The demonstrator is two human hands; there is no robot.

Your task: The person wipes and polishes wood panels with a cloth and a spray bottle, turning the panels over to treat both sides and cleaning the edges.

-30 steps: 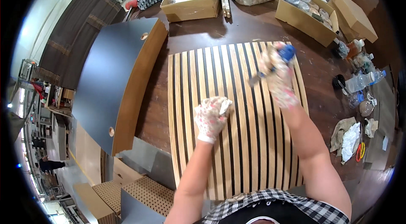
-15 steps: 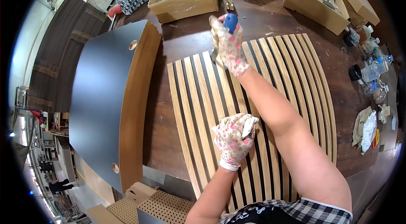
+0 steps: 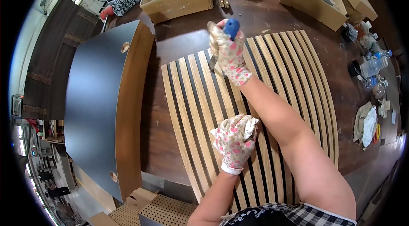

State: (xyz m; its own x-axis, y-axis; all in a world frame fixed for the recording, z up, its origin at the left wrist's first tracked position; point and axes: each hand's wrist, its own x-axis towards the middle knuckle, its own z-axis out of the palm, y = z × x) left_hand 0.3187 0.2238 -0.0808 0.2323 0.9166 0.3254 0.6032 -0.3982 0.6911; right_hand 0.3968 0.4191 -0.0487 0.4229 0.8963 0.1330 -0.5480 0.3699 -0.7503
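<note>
A slatted wood panel (image 3: 211,106), light strips with black gaps between them, lies in front of me. At its far edge my right hand (image 3: 230,55), in a flower-patterned glove, is closed round a blue-handled tool (image 3: 231,28). The tool's flat grey blade shows below the fist near the strip ends; its tip is hard to make out. My left hand (image 3: 234,140), gloved alike, rests on the middle of the panel, closed on a bunched white cloth (image 3: 251,127). Most of that cloth is hidden in the fist.
To the left stands a curved dark panel (image 3: 96,102) with wooden edges and round holes. Cardboard boxes (image 3: 179,10) of supplies line the far side of the brown table (image 3: 159,140). Plastic bottles (image 3: 372,67) and rags (image 3: 369,126) lie at the right. Perforated boards (image 3: 168,209) are low at left.
My right hand with the blue-handled tool has come slightly nearer along the panel, its handle tilting a little. My left hand stays on the panel. The whole view has shifted slightly.
</note>
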